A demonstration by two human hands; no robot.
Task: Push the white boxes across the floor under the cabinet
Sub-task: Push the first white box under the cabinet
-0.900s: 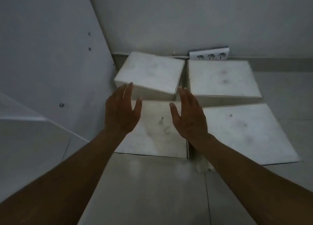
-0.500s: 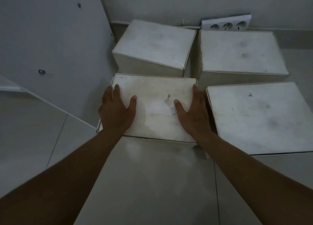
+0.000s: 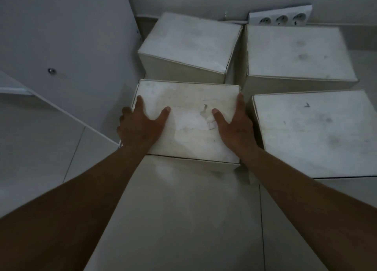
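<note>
Gripping the near-left box (image 3: 189, 115) by its sides, the left hand (image 3: 140, 125) and right hand (image 3: 234, 123) lie spread, thumbs on top. It sits on the floor (image 3: 179, 219), three boxes just beside it, right of the cabinet panel (image 3: 71, 36).

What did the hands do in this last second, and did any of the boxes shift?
Both hands came down from above and took hold: left hand and right hand now clasp the near-left box by its sides. The other three boxes and the power strip kept their arrangement.
</note>
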